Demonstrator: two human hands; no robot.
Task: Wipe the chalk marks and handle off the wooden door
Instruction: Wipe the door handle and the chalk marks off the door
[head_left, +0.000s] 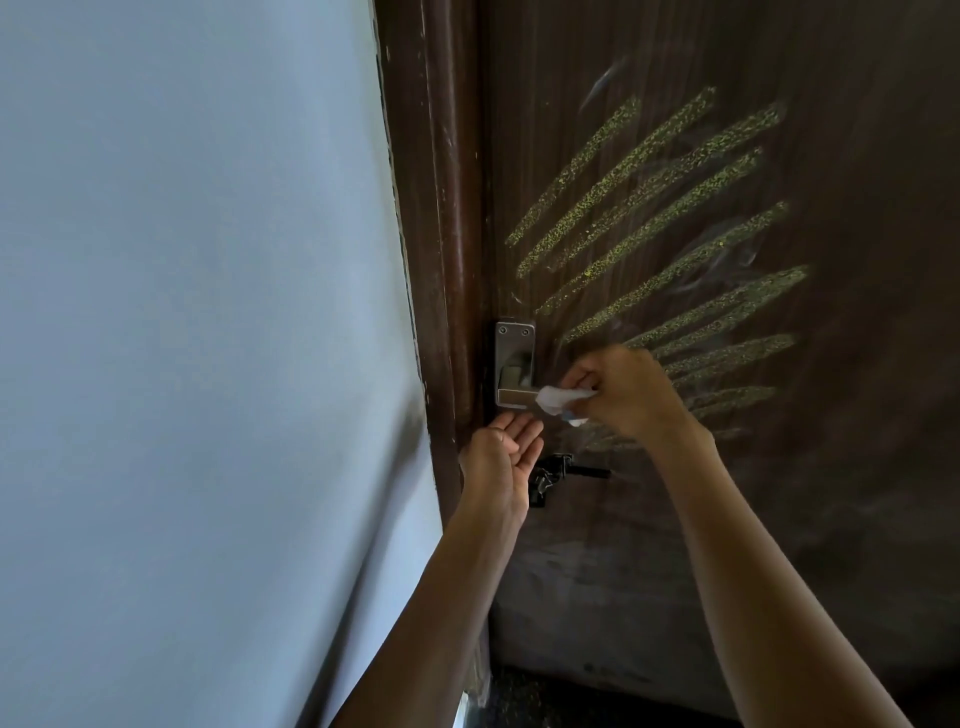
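Handle (511, 397) being wiped at the wooden door (857, 467)'s left edge.
The left hand (501, 460) is hovering open, palm up, just below the lever, while the right hand (626, 389) is pinching a white wipe (563, 402) against its end. Beyond, yellow chalk marks (660, 208) are still streaking the panel; pressing the lever could swing the door, and the small wipe may smear chalk.

Right hand (626, 392) covers the handle's (514, 397) lever end; lowest chalk marks (727, 400) vanish behind its wrist at three o'clock; latch (558, 473) detail unreadable.
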